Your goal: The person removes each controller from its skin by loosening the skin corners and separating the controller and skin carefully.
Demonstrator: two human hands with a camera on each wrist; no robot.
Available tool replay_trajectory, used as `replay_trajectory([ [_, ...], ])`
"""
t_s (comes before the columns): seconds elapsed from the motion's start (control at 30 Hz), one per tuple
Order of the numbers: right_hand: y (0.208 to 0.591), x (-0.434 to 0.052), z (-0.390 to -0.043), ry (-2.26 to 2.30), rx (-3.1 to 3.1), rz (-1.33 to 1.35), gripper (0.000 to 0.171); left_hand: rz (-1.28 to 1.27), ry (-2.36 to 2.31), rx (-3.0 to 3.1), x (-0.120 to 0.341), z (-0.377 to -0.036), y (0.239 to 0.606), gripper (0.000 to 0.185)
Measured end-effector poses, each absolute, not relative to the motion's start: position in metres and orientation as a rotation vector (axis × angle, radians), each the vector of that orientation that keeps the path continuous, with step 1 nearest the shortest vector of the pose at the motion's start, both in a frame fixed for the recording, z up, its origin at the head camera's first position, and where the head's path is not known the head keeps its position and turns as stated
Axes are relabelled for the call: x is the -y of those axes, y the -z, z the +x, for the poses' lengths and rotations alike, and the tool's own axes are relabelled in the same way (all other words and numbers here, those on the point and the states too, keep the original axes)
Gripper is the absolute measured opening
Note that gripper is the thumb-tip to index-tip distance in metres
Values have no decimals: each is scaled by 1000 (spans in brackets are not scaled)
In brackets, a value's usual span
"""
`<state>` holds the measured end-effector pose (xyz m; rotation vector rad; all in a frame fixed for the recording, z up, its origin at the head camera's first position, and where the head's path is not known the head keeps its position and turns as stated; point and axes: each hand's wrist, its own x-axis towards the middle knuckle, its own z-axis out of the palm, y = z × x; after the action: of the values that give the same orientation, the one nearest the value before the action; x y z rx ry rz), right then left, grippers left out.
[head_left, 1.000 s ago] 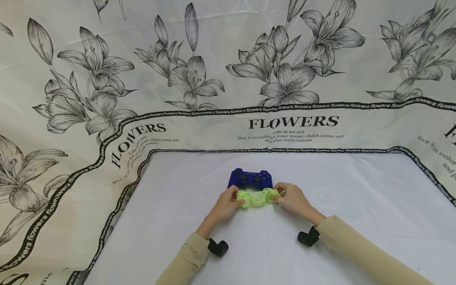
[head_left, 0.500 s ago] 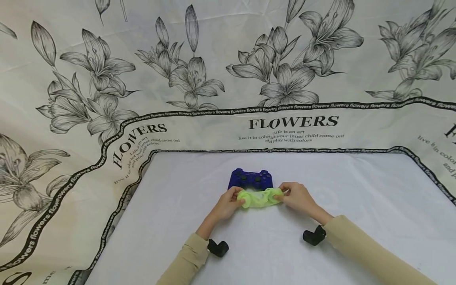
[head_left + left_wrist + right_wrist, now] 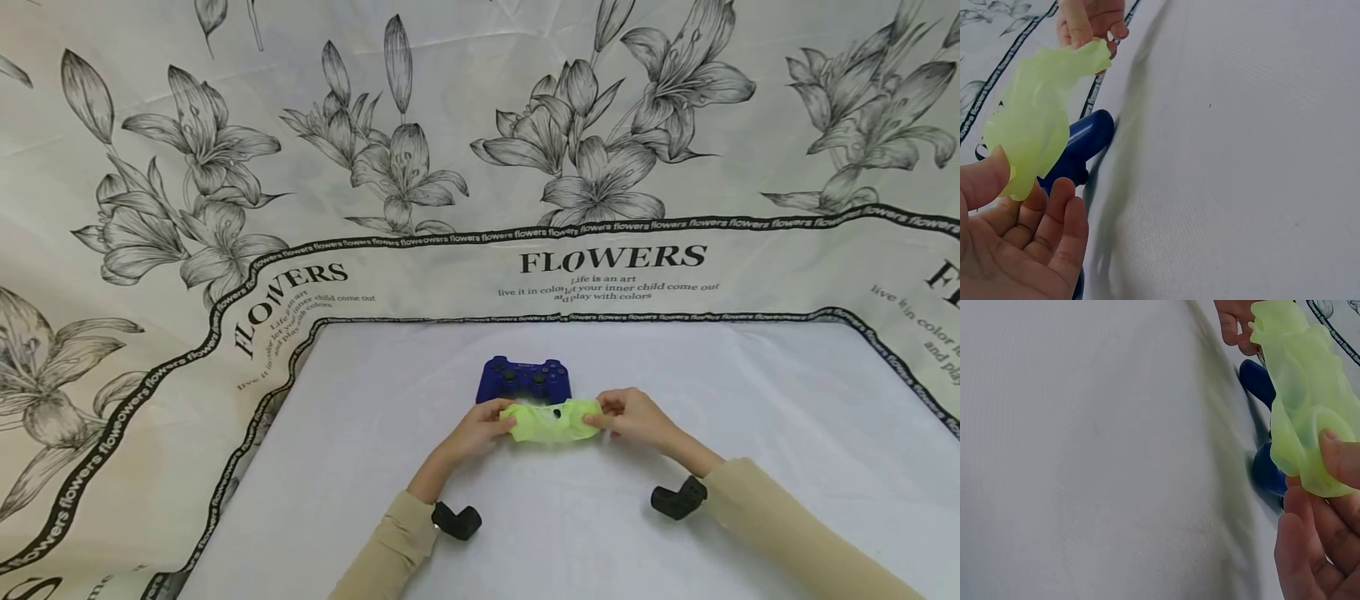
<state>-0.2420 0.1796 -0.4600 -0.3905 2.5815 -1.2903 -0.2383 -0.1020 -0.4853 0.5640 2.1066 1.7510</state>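
Green cover (image 3: 552, 420) now stretched wider between hands

We see a white cloth-covered table (image 3: 750, 417) edged by a flower-printed sheet (image 3: 225, 333); a blue game controller (image 3: 523, 379) lies on it.

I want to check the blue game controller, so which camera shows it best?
The head view: the blue controller lies whole on the white cloth, its top with sticks and buttons visible, just behind the green cover. The left wrist view and right wrist view catch only rounded blue parts behind the cover.
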Motion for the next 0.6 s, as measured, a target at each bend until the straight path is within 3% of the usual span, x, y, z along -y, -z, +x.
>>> replay_trajectory([
  [0.6, 457, -191, -243, 1461, -2423, -370, 41, 452, -1891, -1987, 81, -242, 482, 37],
])
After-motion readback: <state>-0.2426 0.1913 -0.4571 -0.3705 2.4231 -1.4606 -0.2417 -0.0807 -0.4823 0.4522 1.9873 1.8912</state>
